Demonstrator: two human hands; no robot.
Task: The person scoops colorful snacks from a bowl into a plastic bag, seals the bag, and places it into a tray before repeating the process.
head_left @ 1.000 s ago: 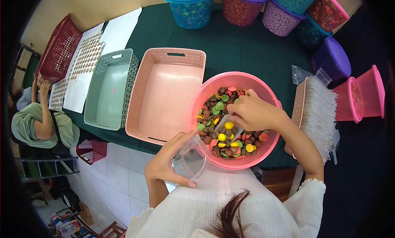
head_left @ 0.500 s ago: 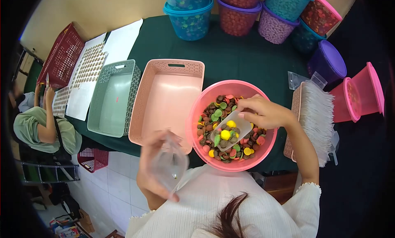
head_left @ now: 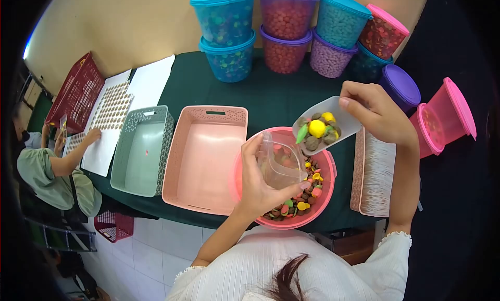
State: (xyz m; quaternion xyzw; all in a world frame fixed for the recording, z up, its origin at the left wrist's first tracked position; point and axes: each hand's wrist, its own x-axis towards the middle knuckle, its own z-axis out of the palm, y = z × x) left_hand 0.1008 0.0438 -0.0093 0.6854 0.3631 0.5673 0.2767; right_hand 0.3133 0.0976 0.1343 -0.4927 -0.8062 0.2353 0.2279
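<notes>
My left hand (head_left: 255,189) grips a clear plastic pouch (head_left: 278,168), its mouth held wide above the pink tub (head_left: 332,191). Close to that mouth, my right hand (head_left: 380,111) holds a translucent scoop (head_left: 348,125) by its back end. Yellow, green and brown candies (head_left: 316,128) lie in the scoop, which tilts down toward the pouch. Below both hands, the tub is filled with mixed brown, green, pink and yellow candy pieces (head_left: 291,210). The pouch and my left hand hide part of them.
Left of the tub stand a pink basket (head_left: 169,181) and a grey-green basket (head_left: 120,181). Lidded candy tubs (head_left: 224,56) are stacked along the back. At right, a basket holds clear bags (head_left: 377,178). A co-worker (head_left: 52,173) sits far left by sticker sheets (head_left: 110,105).
My right hand has lifted the scoop with candies out of the tub, up and to the right. My left hand has brought the pouch rightward over the tub. The view has tilted upward.
</notes>
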